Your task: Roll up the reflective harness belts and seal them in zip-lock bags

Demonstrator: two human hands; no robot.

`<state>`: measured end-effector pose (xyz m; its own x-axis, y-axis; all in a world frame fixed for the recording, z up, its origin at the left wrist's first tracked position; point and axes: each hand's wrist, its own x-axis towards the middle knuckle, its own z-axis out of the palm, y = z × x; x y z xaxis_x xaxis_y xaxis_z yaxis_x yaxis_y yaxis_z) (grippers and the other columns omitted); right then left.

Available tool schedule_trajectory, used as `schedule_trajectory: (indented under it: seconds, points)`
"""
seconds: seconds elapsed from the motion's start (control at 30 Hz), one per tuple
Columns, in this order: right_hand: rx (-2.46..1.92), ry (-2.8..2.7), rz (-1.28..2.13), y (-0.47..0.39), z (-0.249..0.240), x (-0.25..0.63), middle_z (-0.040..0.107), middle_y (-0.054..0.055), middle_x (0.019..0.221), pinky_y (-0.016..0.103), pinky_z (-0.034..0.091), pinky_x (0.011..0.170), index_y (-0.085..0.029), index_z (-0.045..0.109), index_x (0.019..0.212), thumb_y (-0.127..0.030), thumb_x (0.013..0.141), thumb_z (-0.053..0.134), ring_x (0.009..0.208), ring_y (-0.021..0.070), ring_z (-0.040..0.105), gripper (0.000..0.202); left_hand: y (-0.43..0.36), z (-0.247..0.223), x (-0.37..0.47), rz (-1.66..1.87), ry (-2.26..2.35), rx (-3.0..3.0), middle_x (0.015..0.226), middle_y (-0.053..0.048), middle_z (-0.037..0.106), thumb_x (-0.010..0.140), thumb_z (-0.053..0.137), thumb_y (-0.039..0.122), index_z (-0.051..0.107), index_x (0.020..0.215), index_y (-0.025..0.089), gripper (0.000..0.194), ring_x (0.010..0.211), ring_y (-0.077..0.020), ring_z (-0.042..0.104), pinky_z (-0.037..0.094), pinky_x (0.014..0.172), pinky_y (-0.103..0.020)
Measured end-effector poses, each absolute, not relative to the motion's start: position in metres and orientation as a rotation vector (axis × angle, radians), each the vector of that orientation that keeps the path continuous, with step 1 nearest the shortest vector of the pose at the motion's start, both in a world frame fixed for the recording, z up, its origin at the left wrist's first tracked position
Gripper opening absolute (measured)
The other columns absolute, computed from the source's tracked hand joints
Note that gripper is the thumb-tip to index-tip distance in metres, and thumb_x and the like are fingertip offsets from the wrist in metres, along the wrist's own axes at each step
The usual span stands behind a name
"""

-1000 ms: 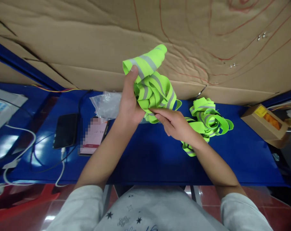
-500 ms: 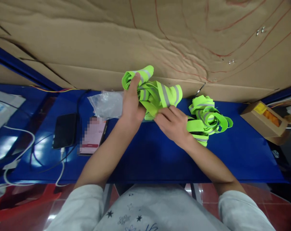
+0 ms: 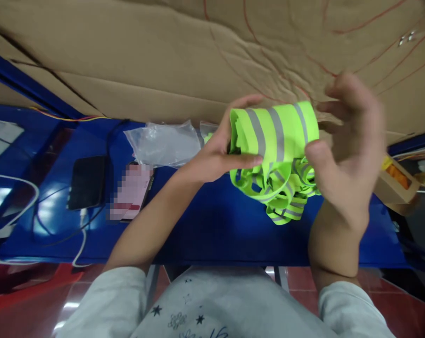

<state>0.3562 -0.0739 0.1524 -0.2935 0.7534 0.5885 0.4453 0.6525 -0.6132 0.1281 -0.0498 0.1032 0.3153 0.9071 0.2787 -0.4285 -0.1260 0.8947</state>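
My left hand (image 3: 221, 150) is closed around one end of a neon-yellow reflective strap (image 3: 279, 131) with grey stripes, loosely rolled and held above the table. A loop of the strap hangs below the roll. Close to the roll's right end, my right hand (image 3: 353, 155) is raised with fingers spread, slightly blurred. Its thumb tip overlaps the strap's edge in view; I cannot tell whether it touches. Under and behind the roll, a tangled heap of similar reflective straps (image 3: 286, 204) rests on the blue table (image 3: 219, 225), partly hidden.
Clear plastic bags (image 3: 166, 143) lie left of my left hand. Farther left are a phone (image 3: 131, 192) with a lit, pixelated screen and a black device (image 3: 87, 182) on a white cable. A cardboard box (image 3: 395, 183) stands right. Brown cardboard (image 3: 145, 61) walls the back.
The strap bundle has moved right and nearer, now seen as a wider roll over the heap. My right hand has let go, risen and moved right, fingers spread.
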Motion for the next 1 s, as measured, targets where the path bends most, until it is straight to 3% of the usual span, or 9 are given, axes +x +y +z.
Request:
schedule_trajectory:
  seconds: [0.1, 0.27, 0.33, 0.43, 0.53, 0.67, 0.87, 0.93, 1.0]
  points:
    - [-0.988, -1.96, 0.667, -0.056, 0.139, 0.357, 0.066, 0.01, 0.143, 0.054, 0.056, 0.112, -0.024, 0.061, 0.141, -0.059, 0.087, 0.081, 0.133, 0.0335, 0.064, 0.068, -0.051, 0.098, 0.132, 1.162, 0.446, 1.286, 0.147, -0.004, 0.061, 0.063, 0.096, 0.019, 0.059, 0.141, 0.032, 0.087, 0.143, -0.0383, 0.054, 0.05, 0.114, -0.047]
    - [-0.993, -1.848, 0.821, -0.045, 0.116, 0.34, 0.073, 0.0, 0.126, 0.045, 0.066, 0.094, -0.031, 0.062, 0.129, -0.059, 0.089, 0.078, 0.116, 0.027, 0.072, 0.051, -0.049, 0.085, 0.144, 1.306, 0.437, 1.157, 0.16, 0.004, 0.049, 0.056, 0.098, 0.02, 0.056, 0.141, 0.047, 0.098, 0.156, -0.0354, 0.039, 0.05, 0.115, -0.043]
    - [-0.978, -1.816, 0.838, -0.046, 0.113, 0.333, 0.073, -0.001, 0.127, 0.045, 0.066, 0.095, -0.033, 0.061, 0.127, -0.056, 0.09, 0.078, 0.117, 0.0266, 0.073, 0.046, -0.051, 0.085, 0.147, 1.325, 0.435, 1.055, 0.155, 0.006, 0.052, 0.057, 0.097, 0.018, 0.056, 0.14, 0.05, 0.098, 0.153, -0.0313, 0.042, 0.052, 0.112, -0.038]
    - [-0.952, -1.795, 0.897, -0.047, 0.115, 0.328, 0.07, -0.002, 0.138, 0.045, 0.065, 0.1, -0.035, 0.06, 0.127, -0.054, 0.09, 0.079, 0.122, 0.0272, 0.071, 0.045, -0.056, 0.091, 0.15, 1.28, 0.427, 0.901, 0.129, 0.004, 0.065, 0.067, 0.089, 0.016, 0.054, 0.143, 0.046, 0.089, 0.132, -0.0264, 0.062, 0.057, 0.098, -0.035]
    - [-0.975, -1.81, 0.911, -0.048, 0.118, 0.329, 0.068, 0.002, 0.141, 0.045, 0.065, 0.102, -0.032, 0.059, 0.129, -0.052, 0.089, 0.08, 0.125, 0.0277, 0.07, 0.05, -0.059, 0.096, 0.15, 1.26, 0.426, 0.83, 0.112, 0.005, 0.069, 0.072, 0.084, 0.015, 0.056, 0.142, 0.041, 0.081, 0.114, -0.0231, 0.069, 0.058, 0.092, -0.033]
    - [-0.996, -1.869, 0.87, -0.046, 0.112, 0.332, 0.072, 0.003, 0.13, 0.041, 0.068, 0.092, -0.029, 0.056, 0.134, -0.049, 0.092, 0.078, 0.115, 0.0252, 0.073, 0.052, -0.058, 0.093, 0.153, 1.257, 0.453, 0.797, 0.127, 0.005, 0.071, 0.072, 0.086, 0.02, 0.059, 0.14, 0.04, 0.075, 0.126, -0.0267, 0.067, 0.059, 0.099, -0.035]
    - [-1.057, -1.741, 0.696, -0.042, 0.097, 0.32, 0.072, 0.005, 0.124, 0.039, 0.067, 0.09, -0.029, 0.045, 0.143, -0.042, 0.106, 0.057, 0.108, 0.0221, 0.075, 0.041, -0.063, 0.08, 0.172, 1.309, 0.591, 0.803, 0.137, -0.001, 0.071, 0.088, 0.071, 0.063, 0.07, 0.131, 0.032, 0.053, 0.15, -0.0345, 0.05, 0.055, 0.112, -0.045]
    - [-1.107, -1.682, 0.576, -0.043, 0.098, 0.317, 0.069, 0.007, 0.129, 0.038, 0.065, 0.095, -0.029, 0.04, 0.147, -0.041, 0.109, 0.051, 0.112, 0.0213, 0.073, 0.041, -0.065, 0.074, 0.181, 1.219, 0.558, 0.789, 0.134, -0.003, 0.073, 0.084, 0.078, 0.06, 0.073, 0.126, 0.029, 0.052, 0.148, -0.035, 0.052, 0.053, 0.115, -0.048]
    - [-1.157, -1.661, 0.424, -0.045, 0.101, 0.316, 0.066, 0.01, 0.135, 0.04, 0.062, 0.101, -0.029, 0.039, 0.148, -0.043, 0.108, 0.05, 0.118, 0.0229, 0.07, 0.043, -0.067, 0.07, 0.189, 1.116, 0.516, 0.78, 0.133, -0.003, 0.074, 0.077, 0.09, 0.046, 0.073, 0.126, 0.029, 0.055, 0.143, -0.0339, 0.058, 0.052, 0.117, -0.047]
